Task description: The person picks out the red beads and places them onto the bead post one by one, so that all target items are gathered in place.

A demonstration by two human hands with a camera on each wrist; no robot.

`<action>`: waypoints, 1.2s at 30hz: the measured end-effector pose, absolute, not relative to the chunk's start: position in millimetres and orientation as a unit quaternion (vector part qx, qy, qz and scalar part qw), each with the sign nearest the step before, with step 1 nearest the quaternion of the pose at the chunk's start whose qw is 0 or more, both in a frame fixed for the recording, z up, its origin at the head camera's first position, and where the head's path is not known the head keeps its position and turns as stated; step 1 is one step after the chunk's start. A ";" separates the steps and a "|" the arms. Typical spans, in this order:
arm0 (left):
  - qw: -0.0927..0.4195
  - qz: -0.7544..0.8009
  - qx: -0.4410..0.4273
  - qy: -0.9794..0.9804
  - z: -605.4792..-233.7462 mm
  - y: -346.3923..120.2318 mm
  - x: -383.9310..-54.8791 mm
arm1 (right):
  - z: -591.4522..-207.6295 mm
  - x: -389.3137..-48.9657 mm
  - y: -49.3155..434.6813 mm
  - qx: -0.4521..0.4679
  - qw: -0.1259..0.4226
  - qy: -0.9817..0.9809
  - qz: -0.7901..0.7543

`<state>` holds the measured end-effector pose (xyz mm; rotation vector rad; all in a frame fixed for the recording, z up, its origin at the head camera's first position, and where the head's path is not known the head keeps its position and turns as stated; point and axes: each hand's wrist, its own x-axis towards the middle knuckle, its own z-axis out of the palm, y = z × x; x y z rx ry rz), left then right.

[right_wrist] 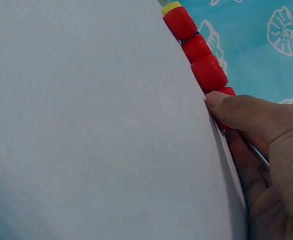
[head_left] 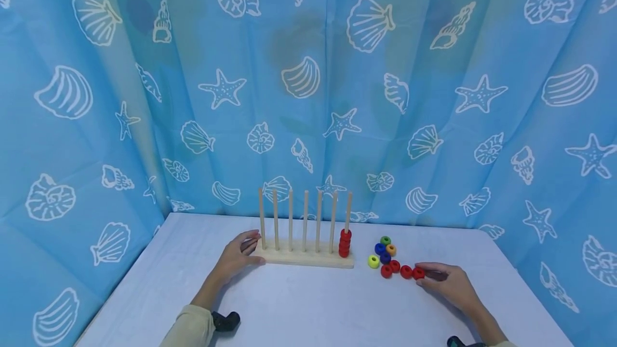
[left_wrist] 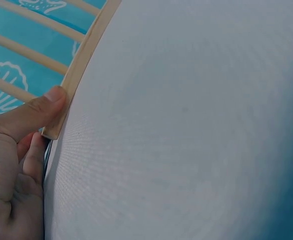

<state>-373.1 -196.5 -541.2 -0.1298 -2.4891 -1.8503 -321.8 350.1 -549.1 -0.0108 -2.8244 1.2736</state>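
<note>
A wooden peg rack (head_left: 303, 253) with several upright pegs stands on the table, and a stack of red beads (head_left: 344, 243) sits on its rightmost peg. My left hand (head_left: 239, 253) grips the left end of the rack's base, thumb in front and fingers behind, as the left wrist view also shows. To the right of the rack, my right hand (head_left: 445, 281) pinches a red bead (head_left: 418, 273) between thumb and fingers at table level. Beside it lie more red beads (head_left: 406, 271). In the right wrist view the thumb partly hides the pinched bead.
Behind the red beads lie a yellow bead (head_left: 373, 261), two blue beads (head_left: 385, 258), an orange bead (head_left: 391, 250) and a green bead (head_left: 385, 240). A white-covered table (head_left: 308, 304) bears everything. A blue shell-patterned curtain (head_left: 308, 122) hangs behind and at the sides.
</note>
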 end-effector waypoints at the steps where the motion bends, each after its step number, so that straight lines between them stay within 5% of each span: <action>1: 0.019 -0.595 -0.042 -0.802 -541.4 -196.6 -373.1 | -549.6 -321.6 350.0 -0.003 0.023 -0.912 0.410; 36: 0.014 -0.610 -0.049 -0.791 -540.7 -196.6 -372.2 | -536.4 -324.4 350.2 0.016 0.082 -0.889 0.449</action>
